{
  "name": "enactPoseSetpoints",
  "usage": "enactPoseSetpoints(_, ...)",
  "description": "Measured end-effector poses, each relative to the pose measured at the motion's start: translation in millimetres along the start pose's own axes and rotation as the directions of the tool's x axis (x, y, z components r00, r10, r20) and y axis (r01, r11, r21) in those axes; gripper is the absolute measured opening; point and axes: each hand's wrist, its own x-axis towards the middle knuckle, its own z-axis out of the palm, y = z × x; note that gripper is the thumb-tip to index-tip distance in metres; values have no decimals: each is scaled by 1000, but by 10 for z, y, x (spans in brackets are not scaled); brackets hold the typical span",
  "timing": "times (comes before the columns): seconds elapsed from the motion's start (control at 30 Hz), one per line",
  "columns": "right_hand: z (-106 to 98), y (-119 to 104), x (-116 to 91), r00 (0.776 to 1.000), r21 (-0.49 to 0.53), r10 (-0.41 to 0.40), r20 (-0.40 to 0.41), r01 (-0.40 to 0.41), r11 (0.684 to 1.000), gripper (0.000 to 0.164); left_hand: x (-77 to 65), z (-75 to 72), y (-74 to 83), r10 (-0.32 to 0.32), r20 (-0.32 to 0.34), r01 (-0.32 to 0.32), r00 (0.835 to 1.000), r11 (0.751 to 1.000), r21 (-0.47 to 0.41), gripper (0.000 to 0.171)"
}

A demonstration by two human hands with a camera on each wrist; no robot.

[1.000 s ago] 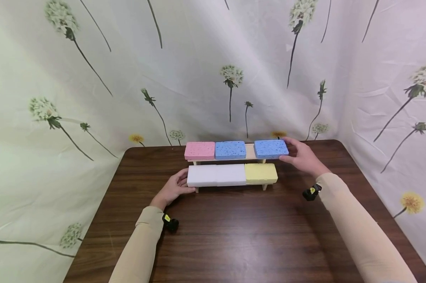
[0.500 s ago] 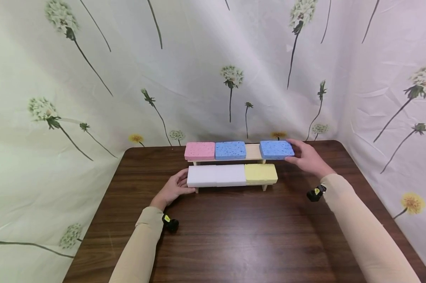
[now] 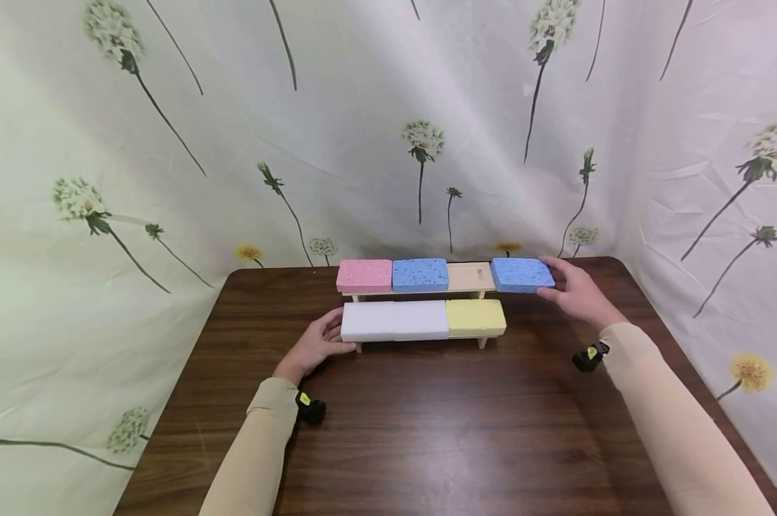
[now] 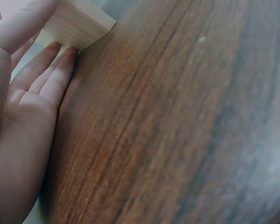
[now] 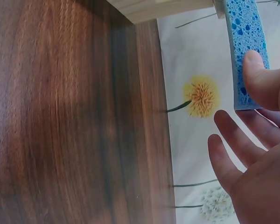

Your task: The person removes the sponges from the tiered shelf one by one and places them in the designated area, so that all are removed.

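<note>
In the head view my right hand [image 3: 579,294] grips a blue sponge [image 3: 522,275], thumb in front and fingers behind. The sponge juts past the right end of the rear wooden stand [image 3: 469,276]; the right wrist view shows the thumb [image 5: 259,77] pressed on its speckled face. At the left end of the front wooden stand [image 4: 77,23], my left hand [image 3: 316,344] holds the corner, thumb at the front. Two of its fingers [image 4: 58,81] lie against the wood in the left wrist view. White sponges [image 3: 395,320] and a yellow sponge [image 3: 476,317] line that front stand.
On the rear stand sit a pink sponge [image 3: 365,275] and another blue sponge [image 3: 421,274], left of a bare wooden stretch. Both stands rest on a dark wood table [image 3: 414,423]. A flower-printed cloth [image 3: 363,143] hangs behind.
My right hand has drawn the blue sponge to the right along the rear stand, past its end, baring more wood. The left hand has stayed in place.
</note>
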Motion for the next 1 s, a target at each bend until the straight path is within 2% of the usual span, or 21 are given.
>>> enactPoseSetpoints(0.27,7,82,-35,1000,8,14,-5,-14,1000,68,-26,4,3,-6,-9,6,1000,1000,18,89)
enactPoseSetpoints(0.53,114,211,-20,1000,0,9,-20,-9,1000,65,-28,4,-21,7,-3,-7,1000,1000,15,89)
enactPoseSetpoints(0.77,192,282,11,998,3,63,-3,-63,998,66,-26,3,-38,-6,-4,6,1000,1000,16,89)
enactPoseSetpoints(1.0,249,322,45,996,-27,83,16,-82,996,66,-22,6,1,-8,-16,8,1000,1000,10,90)
